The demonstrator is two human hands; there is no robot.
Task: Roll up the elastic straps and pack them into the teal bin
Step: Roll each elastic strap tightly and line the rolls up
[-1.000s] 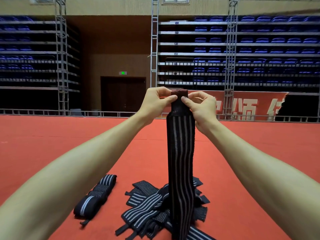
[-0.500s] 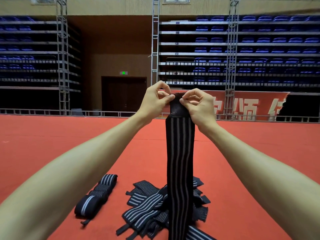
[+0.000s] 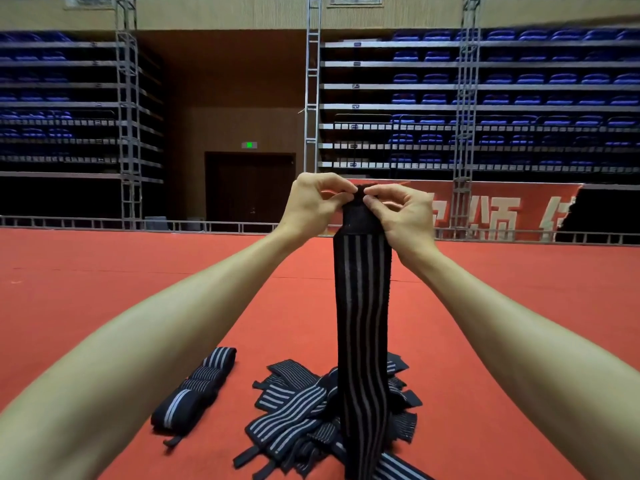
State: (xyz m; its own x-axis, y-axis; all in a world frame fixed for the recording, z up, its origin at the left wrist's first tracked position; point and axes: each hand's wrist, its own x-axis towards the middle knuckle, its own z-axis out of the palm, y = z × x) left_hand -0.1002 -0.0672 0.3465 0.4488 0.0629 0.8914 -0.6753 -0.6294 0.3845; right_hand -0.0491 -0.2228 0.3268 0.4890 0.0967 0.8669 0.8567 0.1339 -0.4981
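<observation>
A long black elastic strap with grey stripes [image 3: 363, 323] hangs straight down in front of me, held up at arm's length. My left hand [image 3: 313, 206] and my right hand [image 3: 403, 216] both pinch its plain black top end, which is folded over between my fingertips. The strap's lower end reaches down into a loose pile of several striped straps [image 3: 298, 417] on the red floor. A row of rolled straps [image 3: 194, 389] lies to the left of the pile. No teal bin is in view.
The red mat floor [image 3: 104, 289] stretches out all around. A low metal rail [image 3: 104, 225], truss towers and tiers of blue seats stand far back, with a dark doorway [image 3: 249, 188] under a green sign.
The top end of the strap has been folded down a little between my fingertips, and my thumbs and fingers have closed in toward each other. The strap still hangs straight.
</observation>
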